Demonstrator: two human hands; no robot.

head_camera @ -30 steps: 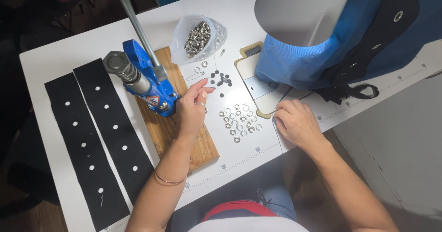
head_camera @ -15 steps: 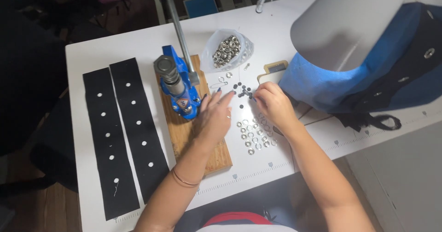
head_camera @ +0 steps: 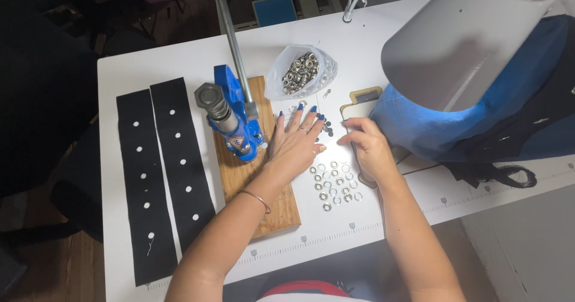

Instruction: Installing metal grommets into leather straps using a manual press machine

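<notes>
Small dark pieces [head_camera: 327, 128] half hidden under the left hand's [head_camera: 294, 143] fingers [head_camera: 314, 111], kind unclear

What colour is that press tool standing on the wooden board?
The press is bright blue, with a grey metal lever; the head view shows it plainly.

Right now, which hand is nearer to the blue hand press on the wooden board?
The left. The left hand lies flat just beside the blue hand press, nearly touching its base. The right hand rests farther off, beyond the silver eyelets, by the blue fabric.
</notes>
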